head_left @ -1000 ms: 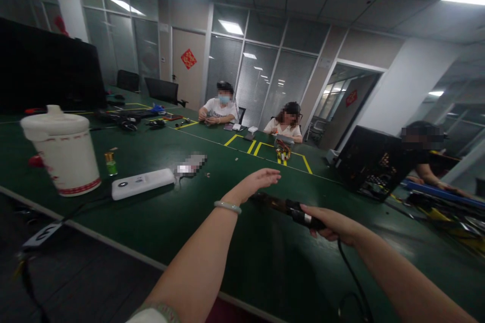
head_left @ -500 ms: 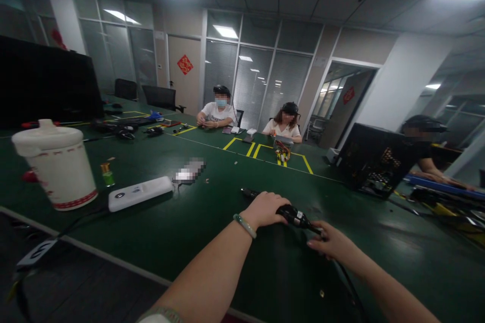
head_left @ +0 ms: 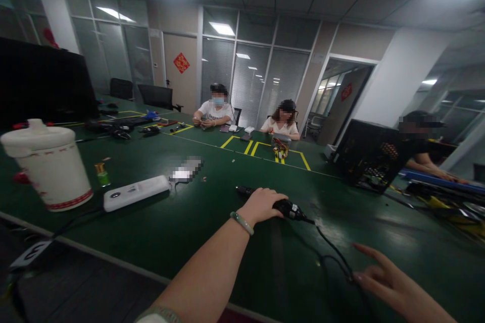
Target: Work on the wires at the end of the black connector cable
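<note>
On the green table [head_left: 212, 222], the left hand [head_left: 261, 204] grips a black corded tool [head_left: 286, 208]; the right hand [head_left: 379, 275] hovers released.

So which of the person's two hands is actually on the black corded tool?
The left hand, with the bracelet, lies over the black corded tool. The right hand hovers open, apart from it, near the cord.

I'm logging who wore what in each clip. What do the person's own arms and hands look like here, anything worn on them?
Both forearms are bare, no gloves. The left hand has a pale green bangle on the wrist, and a light sleeve edge shows near the elbow. The right hand shows nothing worn; its fingers look bare, with no rings visible.
</note>
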Demonstrator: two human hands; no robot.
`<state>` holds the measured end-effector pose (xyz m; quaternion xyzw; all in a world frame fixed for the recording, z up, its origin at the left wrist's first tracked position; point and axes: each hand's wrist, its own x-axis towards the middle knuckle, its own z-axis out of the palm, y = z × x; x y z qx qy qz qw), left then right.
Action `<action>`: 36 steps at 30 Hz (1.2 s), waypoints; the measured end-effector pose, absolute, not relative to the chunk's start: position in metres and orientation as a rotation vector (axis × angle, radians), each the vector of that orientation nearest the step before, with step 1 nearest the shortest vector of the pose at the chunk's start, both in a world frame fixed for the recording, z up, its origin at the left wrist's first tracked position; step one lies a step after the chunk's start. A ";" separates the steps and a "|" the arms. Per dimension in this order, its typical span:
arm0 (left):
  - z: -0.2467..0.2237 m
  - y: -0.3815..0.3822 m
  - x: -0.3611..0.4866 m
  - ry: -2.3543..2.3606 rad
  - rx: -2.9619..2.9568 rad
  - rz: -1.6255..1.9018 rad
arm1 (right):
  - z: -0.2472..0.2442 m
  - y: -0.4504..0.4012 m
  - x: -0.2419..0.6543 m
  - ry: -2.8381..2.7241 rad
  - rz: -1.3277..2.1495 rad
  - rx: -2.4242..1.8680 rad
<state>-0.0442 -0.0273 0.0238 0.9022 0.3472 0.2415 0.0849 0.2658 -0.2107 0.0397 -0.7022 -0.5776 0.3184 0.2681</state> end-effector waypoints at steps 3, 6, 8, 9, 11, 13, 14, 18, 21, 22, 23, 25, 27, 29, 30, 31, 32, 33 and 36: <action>0.023 -0.028 -0.044 1.071 2.663 0.740 | 0.025 -0.209 0.257 -1.715 0.971 -1.943; 0.023 -0.028 -0.045 1.088 2.628 0.734 | 0.015 -0.210 0.239 -1.696 1.027 -1.962; 0.023 -0.028 -0.045 1.108 2.603 0.724 | 0.021 -0.211 0.234 -1.501 1.190 -1.901; 0.023 -0.028 -0.046 1.118 2.594 0.722 | 0.027 -0.211 0.236 -1.410 1.274 -1.798; 0.023 -0.027 -0.047 1.137 2.585 0.733 | 0.041 -0.207 0.247 -1.219 1.410 -1.572; 0.023 -0.026 -0.048 1.159 2.584 0.764 | 0.052 -0.196 0.262 -1.068 1.505 -1.379; 0.023 -0.025 -0.049 1.175 2.584 0.781 | 0.054 -0.188 0.269 -1.026 1.542 -1.327; 0.021 -0.021 -0.052 1.273 2.584 0.781 | 0.046 -0.144 0.277 -1.103 1.521 -1.457; 0.020 -0.020 -0.056 1.320 2.591 0.734 | 0.034 -0.115 0.272 -1.438 1.293 -1.760; 0.020 -0.020 -0.058 1.320 2.595 0.721 | 0.031 -0.109 0.270 -1.588 1.146 -1.875; 0.021 -0.020 -0.059 1.312 2.598 0.712 | 0.028 -0.104 0.268 -1.741 0.953 -1.968; 0.022 -0.021 -0.060 1.286 2.598 0.712 | 0.026 -0.099 0.262 -2.034 0.491 -2.020; 0.024 -0.024 -0.059 1.244 2.589 0.736 | 0.027 -0.098 0.253 -2.290 0.092 -1.921; 0.024 -0.028 -0.052 1.188 2.589 0.762 | 0.030 -0.099 0.243 -2.478 -0.138 -1.852; 0.024 -0.030 -0.046 1.160 2.598 0.772 | 0.032 -0.099 0.237 -2.530 -0.196 -1.866; 0.023 -0.032 -0.039 1.129 2.621 0.777 | 0.035 -0.098 0.232 -2.559 -0.233 -1.897; 0.022 -0.034 -0.032 1.104 2.651 0.783 | 0.039 -0.096 0.227 -2.571 -0.249 -1.923; 0.021 -0.036 -0.024 1.080 2.685 0.785 | 0.043 -0.094 0.224 -2.579 -0.240 -1.924; 0.016 -0.041 -0.005 1.075 2.762 0.747 | 0.054 -0.088 0.217 -2.662 0.030 -1.778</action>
